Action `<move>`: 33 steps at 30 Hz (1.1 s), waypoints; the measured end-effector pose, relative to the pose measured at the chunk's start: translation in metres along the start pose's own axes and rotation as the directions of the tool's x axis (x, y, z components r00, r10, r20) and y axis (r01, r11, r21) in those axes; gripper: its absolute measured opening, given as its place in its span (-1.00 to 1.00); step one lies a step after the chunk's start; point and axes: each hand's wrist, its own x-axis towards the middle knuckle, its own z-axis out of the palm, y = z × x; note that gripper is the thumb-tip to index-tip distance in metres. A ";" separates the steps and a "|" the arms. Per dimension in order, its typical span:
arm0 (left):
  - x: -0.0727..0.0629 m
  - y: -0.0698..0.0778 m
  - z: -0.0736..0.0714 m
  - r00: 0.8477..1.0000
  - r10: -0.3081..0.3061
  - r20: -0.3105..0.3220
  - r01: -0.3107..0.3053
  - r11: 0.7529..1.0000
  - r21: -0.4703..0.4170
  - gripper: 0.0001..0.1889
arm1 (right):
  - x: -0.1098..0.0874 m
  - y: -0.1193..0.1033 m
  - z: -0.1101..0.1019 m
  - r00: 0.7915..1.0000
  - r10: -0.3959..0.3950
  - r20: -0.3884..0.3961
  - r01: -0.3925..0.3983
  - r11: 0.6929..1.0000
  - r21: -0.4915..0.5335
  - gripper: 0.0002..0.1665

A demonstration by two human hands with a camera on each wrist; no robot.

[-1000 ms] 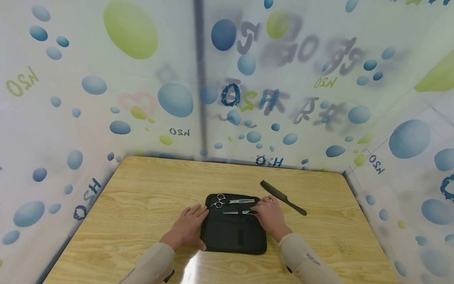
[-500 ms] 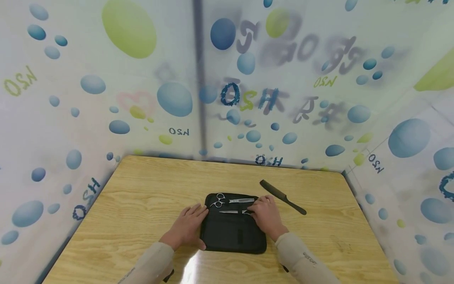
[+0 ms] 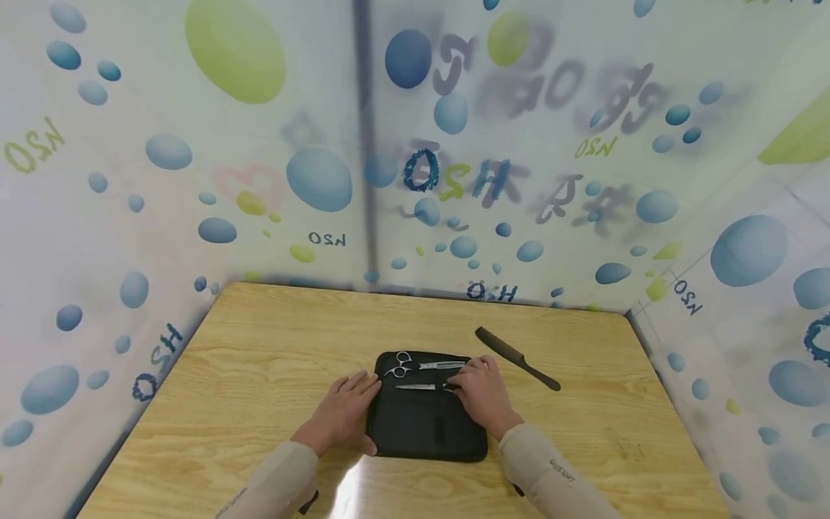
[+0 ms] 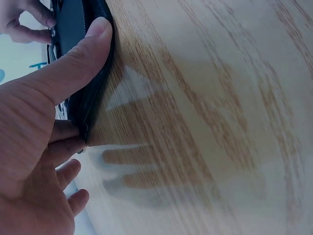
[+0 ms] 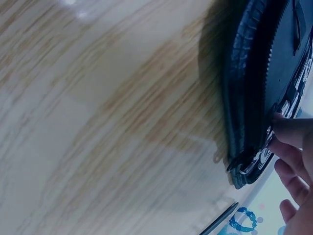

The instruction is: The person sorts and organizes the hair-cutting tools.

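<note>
A black zippered case [image 3: 415, 432] lies unfolded on the wooden table. Thinning scissors [image 3: 441, 366] sit along its upper part, their silver finger rings to the left. Below them a second pair of scissors [image 3: 416, 387] points its blades left, crossing under a dark strap. My right hand [image 3: 485, 393] pinches these lower scissors at the handle end, which its fingers mostly hide. At the case's left edge my left hand [image 3: 340, 414] rests with fairly straight fingers. In the left wrist view, the left thumb [image 4: 80, 56] presses on the zippered rim.
A black comb [image 3: 515, 357] lies slantwise on the table [image 3: 259, 346], beyond my right hand. Patterned wall sheets [image 3: 318, 180] stand behind the table and along its sides.
My right hand has moved slightly left, and the lower scissors have slid left with it through the strap. The left hand and the case hold their places.
</note>
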 end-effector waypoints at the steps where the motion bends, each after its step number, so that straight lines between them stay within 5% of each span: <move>1: 0.000 0.000 0.000 1.000 -0.001 0.001 0.001 1.000 0.000 0.21 | 0.000 0.000 0.000 1.000 0.001 0.000 -0.001 1.000 0.008 -0.82; 33: 0.003 0.001 0.000 1.000 -0.023 0.014 0.023 1.000 0.000 0.21 | 0.005 -0.008 -0.002 0.999 0.025 0.041 -0.026 0.999 0.028 -0.81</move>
